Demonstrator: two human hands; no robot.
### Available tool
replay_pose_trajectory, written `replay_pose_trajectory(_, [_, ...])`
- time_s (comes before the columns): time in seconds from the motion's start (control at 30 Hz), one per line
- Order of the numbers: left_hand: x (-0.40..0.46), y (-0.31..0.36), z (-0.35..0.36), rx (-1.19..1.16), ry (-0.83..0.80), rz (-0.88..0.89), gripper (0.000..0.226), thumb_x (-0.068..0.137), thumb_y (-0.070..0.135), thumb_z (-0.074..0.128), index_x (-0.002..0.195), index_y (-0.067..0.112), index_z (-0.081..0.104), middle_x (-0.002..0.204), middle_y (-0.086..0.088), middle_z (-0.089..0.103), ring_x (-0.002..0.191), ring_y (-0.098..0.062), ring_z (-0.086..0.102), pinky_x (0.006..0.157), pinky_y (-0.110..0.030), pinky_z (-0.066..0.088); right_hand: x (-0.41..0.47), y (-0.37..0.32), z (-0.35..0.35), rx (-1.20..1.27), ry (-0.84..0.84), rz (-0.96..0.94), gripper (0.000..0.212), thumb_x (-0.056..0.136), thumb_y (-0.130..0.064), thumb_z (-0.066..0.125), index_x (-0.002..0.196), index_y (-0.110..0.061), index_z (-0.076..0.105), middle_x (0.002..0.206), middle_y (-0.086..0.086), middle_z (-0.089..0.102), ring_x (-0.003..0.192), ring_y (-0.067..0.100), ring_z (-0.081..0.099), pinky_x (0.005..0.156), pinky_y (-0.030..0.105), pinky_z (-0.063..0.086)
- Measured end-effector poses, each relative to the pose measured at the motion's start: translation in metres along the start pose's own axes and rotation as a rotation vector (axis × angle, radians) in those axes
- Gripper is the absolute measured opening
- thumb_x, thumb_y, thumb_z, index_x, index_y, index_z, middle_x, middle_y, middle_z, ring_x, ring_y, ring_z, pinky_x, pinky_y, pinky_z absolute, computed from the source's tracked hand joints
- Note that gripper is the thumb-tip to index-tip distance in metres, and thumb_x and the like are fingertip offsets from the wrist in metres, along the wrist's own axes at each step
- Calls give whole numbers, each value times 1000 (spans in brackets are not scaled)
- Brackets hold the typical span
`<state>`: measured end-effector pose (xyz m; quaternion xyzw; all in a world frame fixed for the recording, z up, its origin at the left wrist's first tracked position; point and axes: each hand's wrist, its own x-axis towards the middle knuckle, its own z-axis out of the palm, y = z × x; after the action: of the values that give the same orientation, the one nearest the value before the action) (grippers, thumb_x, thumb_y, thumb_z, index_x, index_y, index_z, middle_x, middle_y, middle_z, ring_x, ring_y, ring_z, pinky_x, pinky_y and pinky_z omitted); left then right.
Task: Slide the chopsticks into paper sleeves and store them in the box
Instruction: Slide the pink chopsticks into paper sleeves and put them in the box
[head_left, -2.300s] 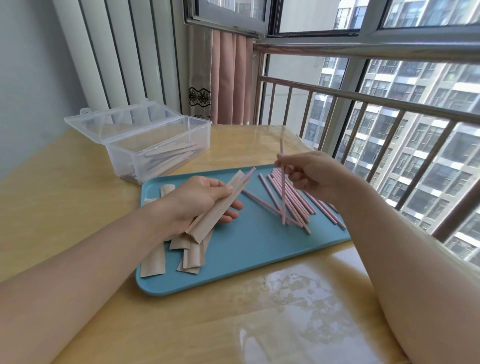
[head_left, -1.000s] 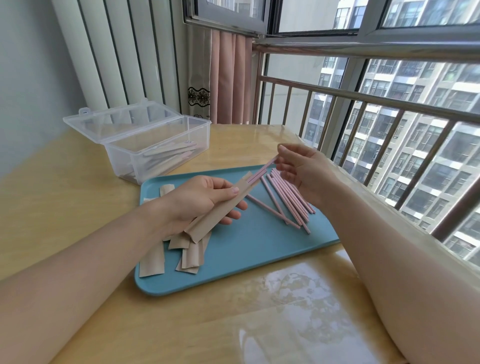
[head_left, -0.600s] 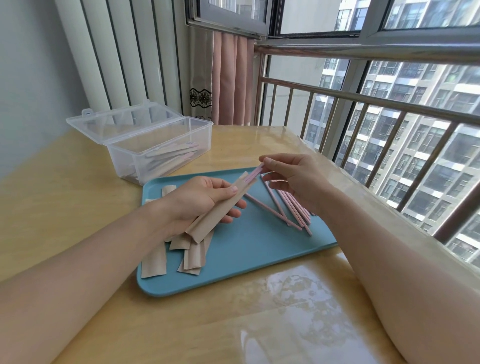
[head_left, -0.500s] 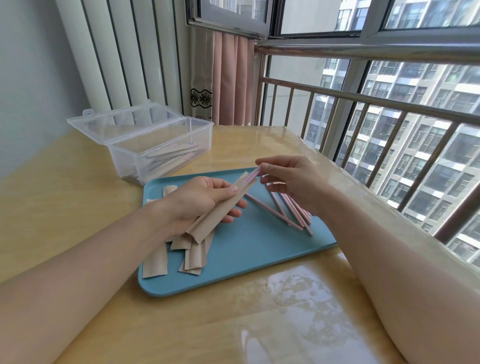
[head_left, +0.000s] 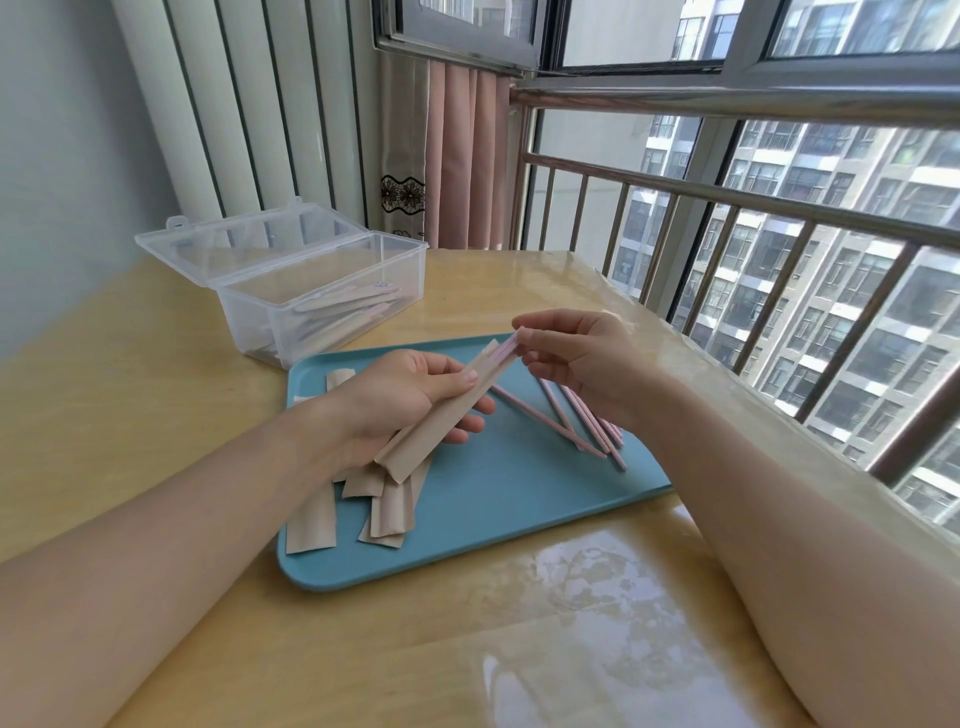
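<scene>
I judge I am mid-task. My left hand grips a paper sleeve above the tray, and my right hand, fingers pressed together, pinches the pink chopsticks almost fully inside it. The open box near the desk's far-left corner already holds several sleeved pairs. Left to do: loose chopsticks on the tray's right side and empty sleeves at its left.

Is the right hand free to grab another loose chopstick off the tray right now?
Probably not yet: the right hand pinches the chopsticks entering the sleeve. The loose chopsticks lie uncovered just below it.
</scene>
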<state>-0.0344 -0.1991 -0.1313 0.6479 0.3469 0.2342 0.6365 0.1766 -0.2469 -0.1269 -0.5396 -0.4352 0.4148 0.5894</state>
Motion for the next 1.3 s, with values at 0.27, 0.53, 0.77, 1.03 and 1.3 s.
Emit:
replay_pose_trajectory(0.27, [1, -1, -1, 3, -10, -16, 20, 99, 19, 58, 104, 2, 68, 96, -13, 77, 71, -16, 72, 58, -24, 57, -1, -2, -2, 30, -13, 66, 19, 91, 6, 64, 109, 1, 71, 90, 17, 73, 75, 18, 71, 70, 22, 60])
replay_pose_trajectory(0.53, [1, -1, 1, -33, 14, -17, 22, 100, 18, 57, 106, -1, 66, 95, -14, 77, 69, -14, 72, 58, -22, 57, 0, 1, 0, -101, -42, -19, 19, 90, -3, 70, 108, -5, 75, 93, 12, 77, 81, 18, 72, 75, 25, 59])
replay_pose_trajectory(0.77, [2, 0, 0, -31, 27, -4, 23, 100, 17, 56, 105, -3, 66, 93, -14, 76, 67, -13, 72, 58, -22, 58, -1, 1, 2, -161, -49, -52, 19, 97, -11, 62, 111, -5, 74, 97, 12, 77, 80, 18, 69, 74, 28, 59])
replay_pose_trajectory(1.03, [0, 10, -12, 134, -37, 67, 20, 100, 18, 57, 104, 1, 66, 96, -14, 76, 73, -17, 72, 61, -26, 59, -5, -1, 18, -27, 31, -27, 4, 89, -4, 71, 91, -1, 70, 72, 9, 69, 62, 13, 63, 62, 20, 56])
replay_pose_trajectory(1.3, [0, 61, -100, 103, 495, 246, 32, 99, 36, 57, 101, 6, 68, 85, -9, 68, 57, -16, 66, 55, -28, 58, 59, -53, 47, 319, 155, 76, 7, 88, 2, 71, 92, 6, 68, 77, 14, 70, 59, 15, 69, 56, 18, 58])
